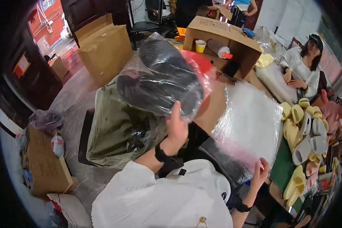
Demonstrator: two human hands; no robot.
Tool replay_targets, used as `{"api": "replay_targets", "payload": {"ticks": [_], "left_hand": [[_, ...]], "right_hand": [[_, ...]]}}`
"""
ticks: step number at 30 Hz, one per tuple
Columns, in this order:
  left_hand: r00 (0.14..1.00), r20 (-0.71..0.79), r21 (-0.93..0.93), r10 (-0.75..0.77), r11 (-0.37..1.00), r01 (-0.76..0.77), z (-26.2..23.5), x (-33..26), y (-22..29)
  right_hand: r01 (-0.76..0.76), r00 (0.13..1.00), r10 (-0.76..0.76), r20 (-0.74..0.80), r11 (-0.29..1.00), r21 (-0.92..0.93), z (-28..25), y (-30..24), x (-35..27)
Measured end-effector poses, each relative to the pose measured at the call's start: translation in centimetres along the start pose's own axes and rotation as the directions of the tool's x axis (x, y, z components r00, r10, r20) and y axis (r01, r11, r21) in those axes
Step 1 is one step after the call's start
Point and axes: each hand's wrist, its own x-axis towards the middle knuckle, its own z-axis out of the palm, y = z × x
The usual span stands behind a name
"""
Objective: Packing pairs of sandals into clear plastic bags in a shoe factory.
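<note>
My left hand (175,127) grips the lower edge of a clear bag holding a pair of dark slippers (161,85). The bagged pair hangs over an open olive-green sack (114,129), which has dark items low inside it. Farther right, a stack of clear plastic bags (249,123) with a pinkish lower edge lies on the table. My right hand (260,173) pinches the near corner of these bags between thumb and fingers. Behind the slippers shows something red (201,66), partly covered.
An open cardboard box (247,43) on the table holds a yellow cup (200,46) and a bottle (220,51). Yellow and grey slippers (302,138) pile up at right, near a seated person (306,66). Cardboard cartons stand at back left (106,57) and near left (45,163).
</note>
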Motion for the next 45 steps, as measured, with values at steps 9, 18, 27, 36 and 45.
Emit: {"api": "replay_targets", "payload": {"ticks": [9,18,27,36,45], "left_hand": [[0.874,-0.366,-0.293,-0.318,0.931,0.216,-13.6,11.4,4.5],[0.628,-0.214,0.237,-0.748,0.584,0.776,-23.4,2.8,0.5],[0.174,-0.209,0.337,-0.962,0.096,0.937,-22.9,5.6,-7.8],[0.445,0.077,0.996,-0.892,0.046,-0.08,-42.8,4.5,-17.4],[0.895,0.35,0.924,-0.278,0.263,-0.279,-11.0,9.1,6.8]], "right_hand": [[-0.05,0.999,0.05,0.019,0.999,-0.007,0.0,1.7,0.1],[-0.054,0.997,0.054,0.055,0.999,0.0,0.4,3.3,0.6],[-0.083,0.994,0.08,0.073,0.996,0.04,0.3,2.9,0.1],[0.172,0.983,-0.155,0.101,0.965,-0.197,2.7,0.6,1.0],[0.21,0.975,-0.222,0.014,0.899,-0.385,0.5,0.4,-0.6]]}}
